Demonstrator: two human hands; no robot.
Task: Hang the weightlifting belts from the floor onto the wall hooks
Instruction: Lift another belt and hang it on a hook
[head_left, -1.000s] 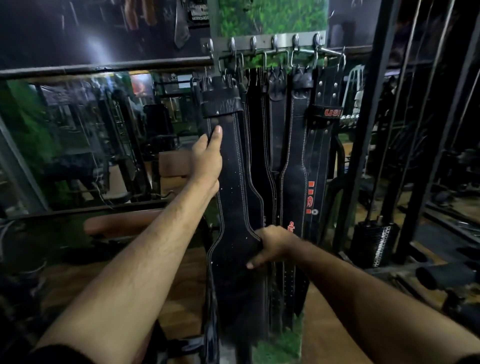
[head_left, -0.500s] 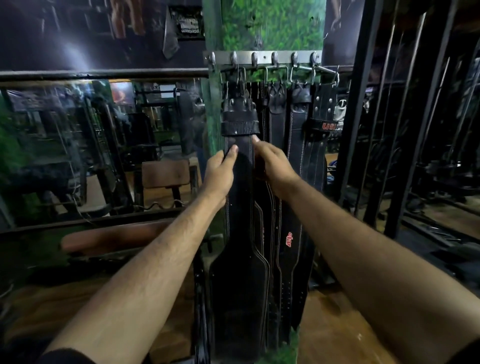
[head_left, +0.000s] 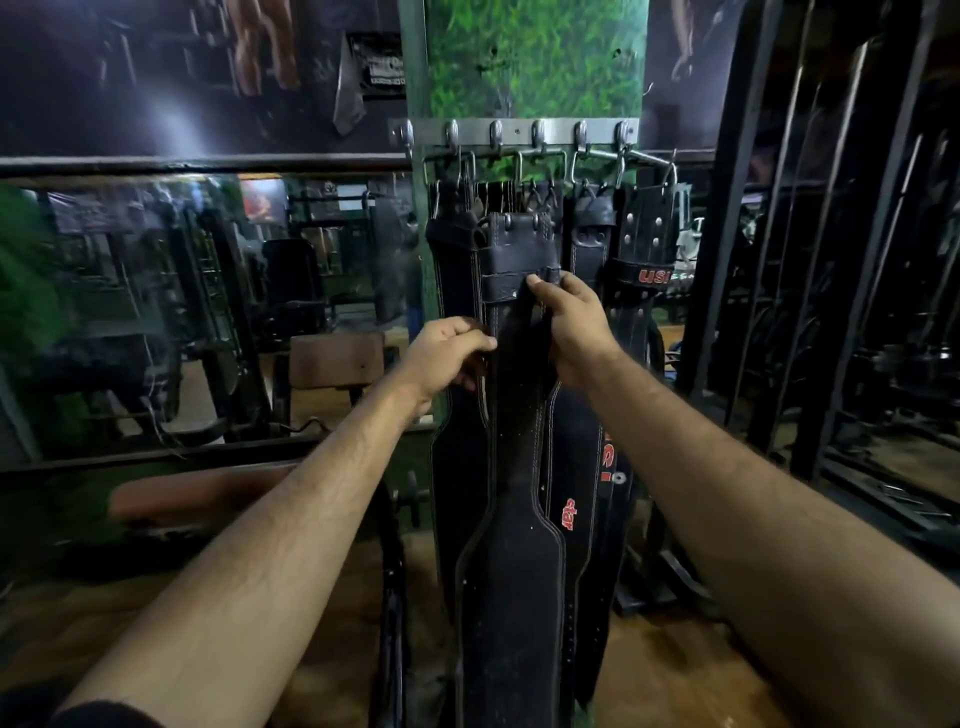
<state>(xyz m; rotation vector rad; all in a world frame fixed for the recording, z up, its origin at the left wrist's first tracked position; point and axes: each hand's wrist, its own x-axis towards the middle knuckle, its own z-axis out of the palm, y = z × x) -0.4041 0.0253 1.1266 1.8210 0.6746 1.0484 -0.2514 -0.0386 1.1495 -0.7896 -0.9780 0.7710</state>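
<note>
Head view: both hands (left (head_left: 448, 349), right (head_left: 570, 322)) grip the front belt (head_left: 511, 467), hiding its hook.

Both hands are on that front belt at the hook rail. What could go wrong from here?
1. The front black belt overlaps the neighbouring belts; tugging it may drag one off the crowded hook rail.
2. The left hand and right hand grip it below the keeper loop; its buckle is hard to make out, so it may not be seated and could drop on release.
</note>
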